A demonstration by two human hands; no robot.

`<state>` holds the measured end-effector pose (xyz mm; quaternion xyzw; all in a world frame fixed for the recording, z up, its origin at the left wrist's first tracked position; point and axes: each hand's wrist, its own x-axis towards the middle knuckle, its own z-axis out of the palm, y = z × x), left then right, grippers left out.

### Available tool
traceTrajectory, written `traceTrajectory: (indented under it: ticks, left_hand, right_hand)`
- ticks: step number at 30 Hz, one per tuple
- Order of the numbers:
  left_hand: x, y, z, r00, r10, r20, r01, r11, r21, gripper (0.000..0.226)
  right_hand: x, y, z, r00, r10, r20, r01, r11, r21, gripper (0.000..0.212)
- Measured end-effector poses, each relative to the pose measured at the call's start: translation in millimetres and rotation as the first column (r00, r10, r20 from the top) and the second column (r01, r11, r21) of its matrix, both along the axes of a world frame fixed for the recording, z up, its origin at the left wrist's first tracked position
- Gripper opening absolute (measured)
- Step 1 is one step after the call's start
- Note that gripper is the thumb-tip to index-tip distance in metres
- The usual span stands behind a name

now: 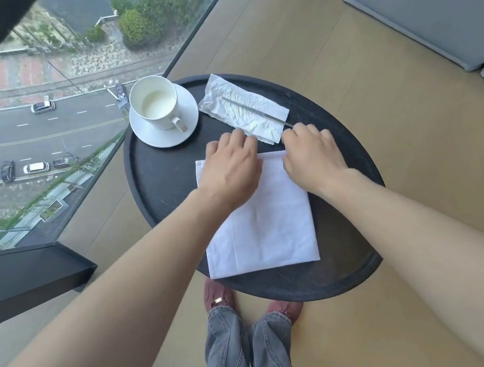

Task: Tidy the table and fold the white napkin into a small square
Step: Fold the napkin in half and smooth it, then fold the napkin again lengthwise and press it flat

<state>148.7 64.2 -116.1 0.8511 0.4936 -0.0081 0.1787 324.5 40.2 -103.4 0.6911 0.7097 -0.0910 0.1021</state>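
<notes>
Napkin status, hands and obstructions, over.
Left hand and right hand both palm-down at white napkin far edge. Napkin flat, rectangular, not yet small square. Crumpled tissue just beyond.

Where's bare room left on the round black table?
Free: the left strip of the round black table between the white cup on its saucer, the folded white napkin and the rim; also the right side and near edge. Crowded: the far side, where the crumpled paper wrapper meets both hands.

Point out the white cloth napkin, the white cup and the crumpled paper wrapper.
White cloth napkin (272,229), head view, bare centre panel.
White cup (156,101), head view, inside bottom.
Crumpled paper wrapper (221,92), head view, far end.
</notes>
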Motion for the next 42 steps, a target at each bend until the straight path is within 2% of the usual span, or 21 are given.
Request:
traceTrajectory:
  ticks: [3, 6, 10, 13, 14, 16, 18, 20, 21, 22, 24, 26, 28, 29, 30, 33, 34, 37, 40, 42]
  left_hand:
    - [10, 7, -5, 0.986, -0.144, -0.079, 0.143, 0.99, -0.011, 0.028]
    - [14, 8, -6, 0.977, -0.212, -0.039, 0.21, 0.977, -0.047, 0.034]
    - [-2, 24, 0, 0.963, -0.264, -0.053, 0.255, 0.957, -0.142, 0.021]
    - [-24, 36, 12, 0.952, -0.283, -0.12, 0.234, 0.921, -0.312, 0.031]
    - [-31, 40, 18, 0.953, -0.271, -0.137, 0.21, 0.913, -0.349, 0.036]
    - [-43, 46, 33, 0.97, -0.221, -0.102, 0.167, 0.909, -0.381, 0.041]
    - [-53, 50, 53, 0.991, -0.129, 0.023, 0.128, 0.917, -0.378, 0.042]
    - [-60, 52, 73, 0.971, 0.037, 0.237, 0.056, 0.925, -0.375, 0.04]
    - [-62, 52, 82, 0.915, 0.154, 0.373, 0.016, 0.91, -0.414, 0.042]
    - [-61, 50, 90, 0.814, 0.284, 0.506, -0.006, 0.876, -0.483, 0.046]
    - [-57, 42, 103, 0.56, 0.484, 0.673, 0.005, 0.81, -0.587, 0.053]
    - [-53, 31, 111, 0.365, 0.522, 0.771, 0.024, 0.822, -0.569, 0.038]
    - [-55, 18, 114, 0.298, 0.467, 0.832, 0.045, 0.864, -0.501, 0.023]
    - [-59, 9, 112, 0.302, 0.428, 0.852, 0.045, 0.886, -0.461, 0.02]
    - [-64, -2, 107, 0.318, 0.397, 0.861, 0.043, 0.901, -0.432, 0.018]
    - [-81, -48, 81, 0.409, 0.431, 0.804, 0.001, 0.881, -0.473, 0.014]
    - [-87, -65, 71, 0.444, 0.471, 0.762, -0.031, 0.859, -0.512, 0.015]
    - [-99, -112, 39, 0.499, 0.612, 0.614, -0.128, 0.753, -0.646, 0.019]
    - [-104, -134, 20, 0.484, 0.727, 0.487, -0.183, 0.628, -0.756, 0.022]
    - [-103, -134, 16, 0.471, 0.763, 0.442, -0.226, 0.59, -0.775, 0.024]
  right_hand:
    - [4, 2, 3, 0.998, -0.046, -0.047, 0.043, 0.997, -0.069, 0.012]
    - [13, -1, 5, 0.98, -0.013, -0.199, -0.003, 0.997, -0.078, 0.012]
    - [36, -13, 10, 0.842, -0.113, -0.528, 0.062, 0.992, -0.114, 0.013]
    - [56, -25, 13, 0.714, -0.294, -0.635, 0.177, 0.954, -0.243, 0.016]
    - [61, -29, 15, 0.65, -0.352, -0.674, 0.208, 0.935, -0.288, 0.017]
    - [68, -36, 21, 0.455, -0.448, -0.769, 0.25, 0.894, -0.373, 0.019]
    - [71, -40, 32, 0.207, -0.494, -0.844, 0.282, 0.857, -0.432, 0.02]
    - [72, -39, 46, -0.038, -0.469, -0.882, 0.309, 0.834, -0.457, 0.022]
    - [72, -36, 54, -0.134, -0.435, -0.891, 0.325, 0.83, -0.454, 0.02]
    - [72, -33, 62, -0.21, -0.389, -0.897, 0.345, 0.829, -0.44, 0.017]
    - [71, -28, 80, -0.303, -0.289, -0.908, 0.384, 0.835, -0.394, 0.012]
    - [68, -25, 95, -0.312, -0.193, -0.93, 0.42, 0.85, -0.318, 0.011]
    - [63, -31, 104, -0.279, -0.114, -0.953, 0.451, 0.861, -0.235, 0.009]
    - [60, -38, 105, -0.236, -0.087, -0.968, 0.466, 0.864, -0.191, 0.009]
    - [56, -49, 103, -0.151, -0.074, -0.986, 0.486, 0.863, -0.139, 0.009]
    - [39, -93, 78, 0.219, -0.136, -0.966, 0.51, 0.86, -0.005, 0.016]
    - [31, -109, 65, 0.287, -0.186, -0.94, 0.511, 0.86, -0.014, 0.02]
    - [8, -152, 28, 0.346, -0.356, -0.868, 0.524, 0.841, -0.137, 0.022]
    - [-6, -172, 4, 0.383, -0.431, -0.817, 0.528, 0.828, -0.189, 0.018]
    - [-9, -172, -2, 0.417, -0.435, -0.798, 0.535, 0.827, -0.171, 0.018]
